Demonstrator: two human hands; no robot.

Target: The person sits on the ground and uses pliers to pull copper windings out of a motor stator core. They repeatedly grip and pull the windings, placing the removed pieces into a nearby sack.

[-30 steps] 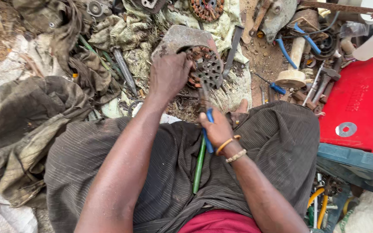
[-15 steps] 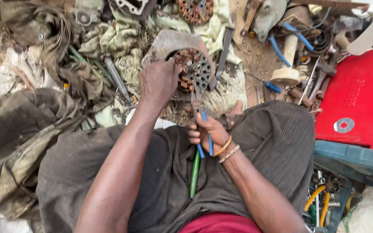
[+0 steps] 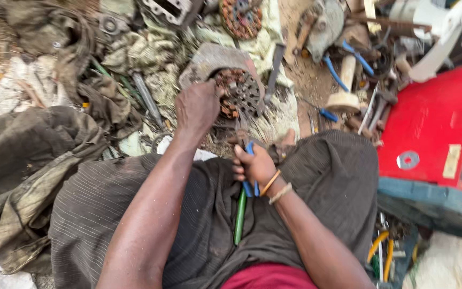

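since the earlier frame the right hand (image 3: 256, 166) has drawn back toward the lap, and the view has shifted a little; the left hand (image 3: 198, 107) still grips the rusty motor core (image 3: 240, 92), which lies just beyond its fingers on a flat stone (image 3: 209, 58); the right hand is closed on blue-handled pliers (image 3: 248, 160), their nose toward the core; a green rod (image 3: 240, 216) lies on the dark skirt (image 3: 327, 182); both arms reach forward; a red panel (image 3: 434, 118) is well to the right.
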